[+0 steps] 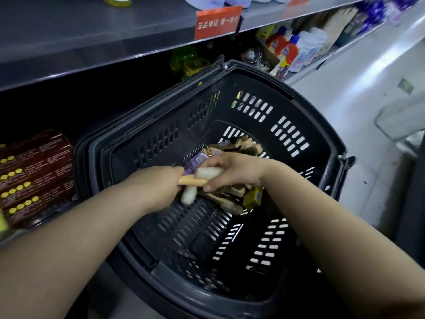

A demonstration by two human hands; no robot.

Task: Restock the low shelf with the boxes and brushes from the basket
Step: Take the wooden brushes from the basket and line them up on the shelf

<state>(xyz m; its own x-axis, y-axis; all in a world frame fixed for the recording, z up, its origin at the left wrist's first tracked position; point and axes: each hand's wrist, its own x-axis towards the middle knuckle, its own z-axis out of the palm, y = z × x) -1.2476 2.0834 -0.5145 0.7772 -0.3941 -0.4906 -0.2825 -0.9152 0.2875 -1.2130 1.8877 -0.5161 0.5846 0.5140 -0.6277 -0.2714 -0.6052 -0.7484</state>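
Note:
A dark plastic basket (317,125) stands on the floor against the low shelf. Inside it lies a pile of wooden brushes (232,143) with purple tags, plus a small olive box (253,199). My left hand (158,185) grips the wooden handle of a white-bristled brush (193,181) over the basket. My right hand (232,171) holds the white bristle end of a brush (208,172) right beside it. Whether the two hands hold one brush or two, I cannot tell. Dark red boxes (34,176) with gold dots are stacked on the low shelf at the left.
A grey upper shelf (92,42) with a red label (217,21) overhangs the low shelf. Green items (186,61) and detergent bottles (289,49) stand farther along the shelf. Pale floor (356,93) lies to the right of the basket.

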